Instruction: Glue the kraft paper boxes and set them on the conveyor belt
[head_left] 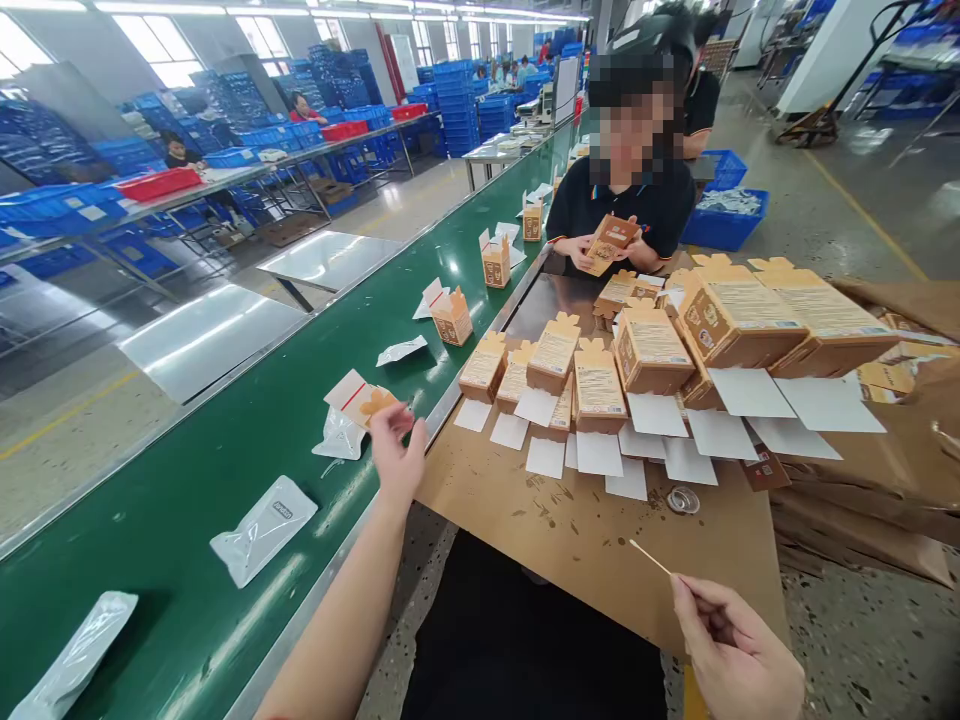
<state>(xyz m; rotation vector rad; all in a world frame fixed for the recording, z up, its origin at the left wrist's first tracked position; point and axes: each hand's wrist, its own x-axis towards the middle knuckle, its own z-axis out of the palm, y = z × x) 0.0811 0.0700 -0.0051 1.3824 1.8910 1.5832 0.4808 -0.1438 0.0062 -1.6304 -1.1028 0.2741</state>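
Note:
My left hand (396, 448) is over the green conveyor belt (180, 520), its fingers curled against a small brown cardboard box (376, 402) with its white flap raised. Part of that box is hidden behind the fingers. Just beside it lies a shiny white pouch (339, 437). Low on the right, my right hand (739, 645) pinches a cotton swab (649, 556) between thumb and forefinger, its tip pointing up and left. A small clear round dish (683, 500) sits on the brown cardboard-covered table (517, 515), whose surface has dark wet spots.
Stacked brown boxes (649, 350) with white flaps out cover the table's far side. More pouches (266, 525) and open boxes (451, 316) stand along the belt. Across the table, a person in a dark shirt (660, 212) holds a box (611, 245). A metal rail (352, 535) edges the belt.

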